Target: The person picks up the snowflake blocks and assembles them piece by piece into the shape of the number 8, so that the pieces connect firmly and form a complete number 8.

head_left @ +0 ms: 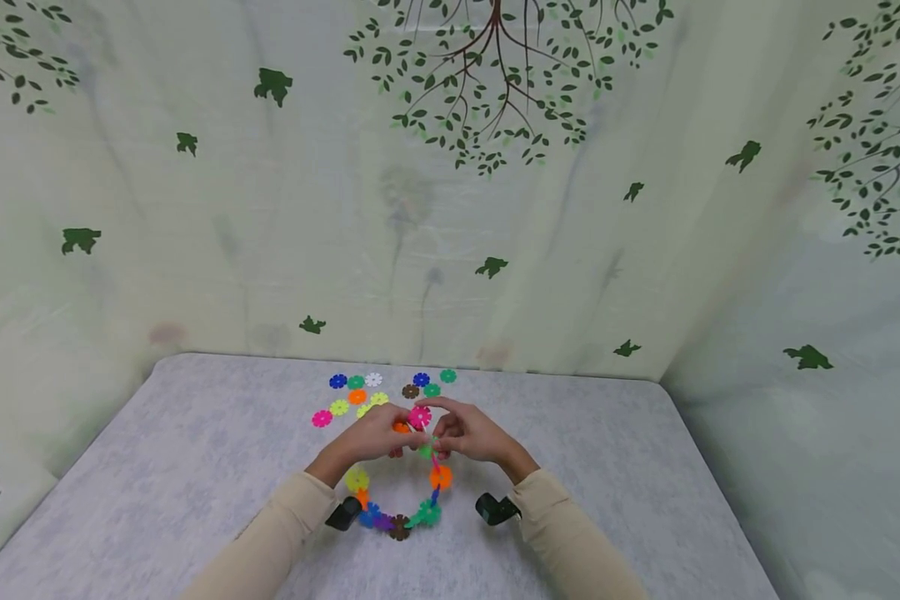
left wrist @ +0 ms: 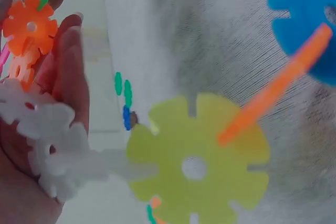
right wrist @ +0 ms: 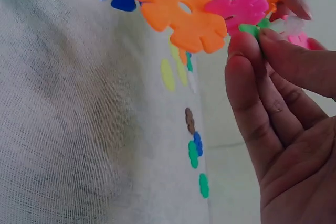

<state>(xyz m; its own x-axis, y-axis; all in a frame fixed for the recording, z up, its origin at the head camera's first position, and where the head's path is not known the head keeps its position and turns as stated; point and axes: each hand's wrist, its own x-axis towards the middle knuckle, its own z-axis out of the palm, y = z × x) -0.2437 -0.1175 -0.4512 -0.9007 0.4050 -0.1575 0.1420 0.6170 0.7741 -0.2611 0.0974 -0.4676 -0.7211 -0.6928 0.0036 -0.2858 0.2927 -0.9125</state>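
Observation:
A ring of slotted plastic flower discs hangs between both hands, with a brown disc point(head_left: 399, 527) at its lowest point. My left hand point(head_left: 375, 432) holds the upper left of the ring; in the left wrist view, white discs point(left wrist: 52, 129) and an orange disc point(left wrist: 30, 27) lie against its palm and fingers. My right hand point(head_left: 480, 433) pinches a green disc point(right wrist: 254, 29) between thumb and index finger, beside a pink disc point(right wrist: 241, 10). Another pink disc point(head_left: 420, 417) shows between the hands. A yellow disc point(left wrist: 205, 161) hangs beside the left wrist.
Loose discs lie flat at the far side of the grey-covered table point(head_left: 195, 467), among them a pink disc point(head_left: 322, 418), a blue disc point(head_left: 337, 381) and a green disc point(head_left: 447, 376). A leaf-printed curtain point(head_left: 420, 208) stands behind the table.

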